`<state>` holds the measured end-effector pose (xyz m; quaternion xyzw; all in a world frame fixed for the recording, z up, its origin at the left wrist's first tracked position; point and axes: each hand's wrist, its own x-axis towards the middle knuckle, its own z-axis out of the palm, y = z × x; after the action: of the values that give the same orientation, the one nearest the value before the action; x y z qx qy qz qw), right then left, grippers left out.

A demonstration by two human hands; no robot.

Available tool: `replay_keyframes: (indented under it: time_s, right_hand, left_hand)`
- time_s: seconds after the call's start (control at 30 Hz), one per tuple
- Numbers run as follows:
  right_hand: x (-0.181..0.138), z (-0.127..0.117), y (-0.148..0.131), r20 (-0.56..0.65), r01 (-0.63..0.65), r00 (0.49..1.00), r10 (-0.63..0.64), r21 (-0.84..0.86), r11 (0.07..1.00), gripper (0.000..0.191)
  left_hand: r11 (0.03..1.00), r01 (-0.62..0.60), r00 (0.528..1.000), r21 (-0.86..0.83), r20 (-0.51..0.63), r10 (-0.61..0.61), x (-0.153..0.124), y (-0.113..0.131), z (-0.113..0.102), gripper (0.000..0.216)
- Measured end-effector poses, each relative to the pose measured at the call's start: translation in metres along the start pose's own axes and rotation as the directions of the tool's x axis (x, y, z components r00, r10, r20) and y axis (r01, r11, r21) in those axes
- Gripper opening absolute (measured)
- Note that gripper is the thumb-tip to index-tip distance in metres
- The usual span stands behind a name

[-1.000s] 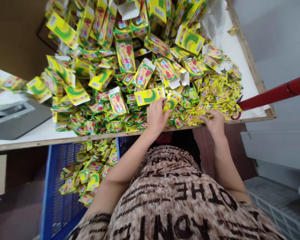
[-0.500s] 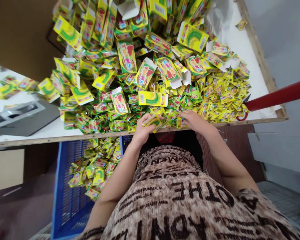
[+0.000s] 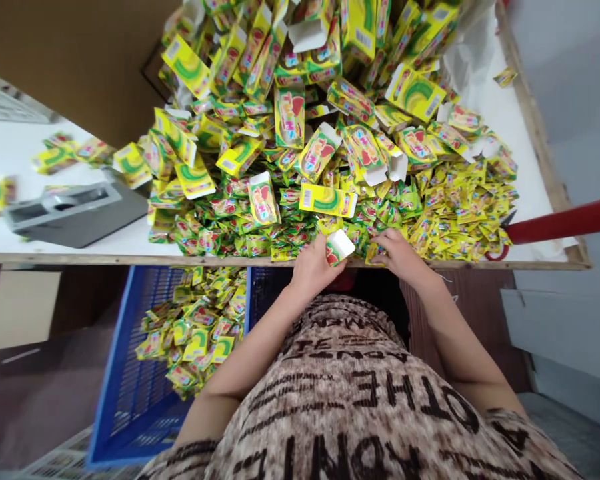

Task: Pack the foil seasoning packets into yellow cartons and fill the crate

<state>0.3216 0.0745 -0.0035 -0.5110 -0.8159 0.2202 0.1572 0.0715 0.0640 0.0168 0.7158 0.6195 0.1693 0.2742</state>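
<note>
While the left hand grips a small open carton at the table edge, the right hand closes on a few sachets just beside it. Because the loose heap behind reaches this edge, a careless pull could sweep some sachets off.

A small box sits in the left hand at the table edge. The right hand rests just beside it on loose sachets. Beyond both hands lie piled cartons. Below and left of the left hand, a crate holds more sachets.
</note>
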Motion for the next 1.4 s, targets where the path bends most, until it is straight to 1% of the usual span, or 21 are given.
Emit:
replay_keyframes:
  time_s: [0.1, 0.2, 0.33, 0.47, 0.5, 0.53, 0.57, 0.6, 0.67, 0.7, 0.77, 0.83, 0.9, 0.97, 1.03, 1.1, 1.17, 1.23, 1.27, 1.33, 1.4]
  right_hand:
    - [0.008, 0.0, 0.002, 0.049, 0.112, 0.992, -0.113, 0.025, 0.993, 0.03]
    - [0.016, -0.003, 0.001, 0.115, 0.181, 0.976, -0.184, 0.033, 0.983, 0.028]
    - [0.016, -0.008, -0.001, 0.144, 0.11, 0.984, -0.101, -0.056, 0.992, 0.033]
    - [0.003, -0.014, -0.011, 0.085, 0.035, 0.996, -0.023, -0.142, 0.989, 0.016]
    - [0.0, -0.016, -0.016, 0.033, -0.006, 0.999, 0.01, -0.125, 0.992, 0.013]
    - [-0.003, -0.017, -0.024, -0.053, -0.063, 0.997, 0.059, -0.085, 0.994, 0.014]
    - [-0.005, -0.017, -0.033, -0.171, -0.129, 0.978, 0.123, -0.024, 0.991, 0.017]
    - [-0.005, -0.016, -0.044, -0.304, -0.186, 0.933, 0.193, 0.052, 0.981, 0.022]
    - [-0.002, -0.01, -0.067, -0.514, -0.229, 0.806, 0.293, 0.186, 0.956, 0.032]
    - [0.001, -0.005, -0.077, -0.564, -0.216, 0.769, 0.301, 0.215, 0.953, 0.034]
    - [0.007, 0.006, -0.091, -0.589, -0.182, 0.762, 0.268, 0.202, 0.962, 0.029]
    - [0.011, 0.015, -0.096, -0.583, -0.182, 0.773, 0.25, 0.174, 0.968, 0.024]
    - [0.012, 0.02, -0.095, -0.55, -0.201, 0.789, 0.273, 0.189, 0.961, 0.021]
    - [0.013, 0.019, -0.091, -0.453, -0.196, 0.846, 0.28, 0.225, 0.954, 0.019]
    - [0.014, 0.014, -0.089, -0.343, -0.162, 0.909, 0.237, 0.234, 0.959, 0.017]
    - [0.017, 0.007, -0.088, -0.268, -0.125, 0.946, 0.182, 0.218, 0.968, 0.018]
    - [0.017, -0.001, -0.088, -0.2, -0.1, 0.969, 0.143, 0.213, 0.972, 0.026]
    - [0.016, -0.009, -0.087, -0.109, -0.091, 0.986, 0.124, 0.264, 0.96, 0.037]
    - [0.014, -0.012, -0.087, -0.074, -0.108, 0.988, 0.138, 0.317, 0.942, 0.042]
    - [0.011, -0.013, -0.087, -0.038, -0.173, 0.976, 0.214, 0.461, 0.871, 0.039]
    - [0.009, -0.01, -0.089, -0.02, -0.234, 0.953, 0.303, 0.587, 0.775, 0.026]
  left_hand:
    - [0.994, 0.02, 1.0, 0.103, 0.008, -0.02, -0.002, 0.001, 0.003, 0.043]
    - [0.993, 0.018, 1.0, 0.12, 0.022, -0.021, -0.005, 0.0, 0.006, 0.044]
    - [0.993, -0.007, 1.0, 0.115, 0.01, 0.006, -0.009, -0.003, 0.008, 0.043]
    - [0.989, -0.014, 1.0, 0.148, 0.006, 0.013, -0.012, -0.001, 0.007, 0.046]
    - [0.987, -0.014, 1.0, 0.157, 0.014, 0.012, -0.013, 0.001, 0.007, 0.047]
    - [0.986, -0.015, 1.0, 0.164, 0.022, 0.011, -0.013, 0.003, 0.007, 0.047]
    - [0.986, -0.018, 0.999, 0.166, 0.031, 0.013, -0.014, 0.005, 0.008, 0.048]
    - [0.986, -0.022, 0.999, 0.166, 0.038, 0.016, -0.014, 0.008, 0.01, 0.049]
    - [0.987, -0.022, 0.999, 0.159, 0.04, 0.016, -0.014, 0.015, 0.013, 0.051]
    - [0.988, -0.014, 0.999, 0.154, 0.032, 0.01, -0.014, 0.018, 0.015, 0.051]
    - [0.989, 0.006, 1.0, 0.147, 0.0, -0.006, -0.013, 0.023, 0.019, 0.049]
    - [0.989, 0.024, 0.999, 0.143, -0.036, -0.019, -0.014, 0.025, 0.021, 0.045]
    - [0.989, 0.034, 0.998, 0.143, -0.061, -0.026, -0.015, 0.024, 0.021, 0.043]
    - [0.99, 0.012, 0.998, 0.144, -0.07, -0.002, -0.017, 0.021, 0.02, 0.04]
    - [0.989, -0.06, 0.996, 0.135, -0.057, 0.069, -0.02, 0.018, 0.019, 0.036]
    - [0.987, -0.138, 0.99, 0.088, -0.027, 0.141, -0.023, 0.017, 0.019, 0.036]
    - [0.988, -0.149, 0.988, -0.036, 0.02, 0.15, -0.025, 0.016, 0.019, 0.041]
    - [0.971, -0.076, 0.992, -0.228, 0.077, 0.096, -0.027, 0.012, 0.02, 0.045]
    - [0.942, -0.023, 0.992, -0.334, 0.11, 0.063, -0.028, 0.009, 0.021, 0.044]
    - [0.842, 0.064, 0.987, -0.536, 0.16, 0.027, -0.031, 0.002, 0.023, 0.04]
    - [0.696, 0.107, 0.981, -0.71, 0.19, 0.043, -0.035, -0.005, 0.026, 0.039]
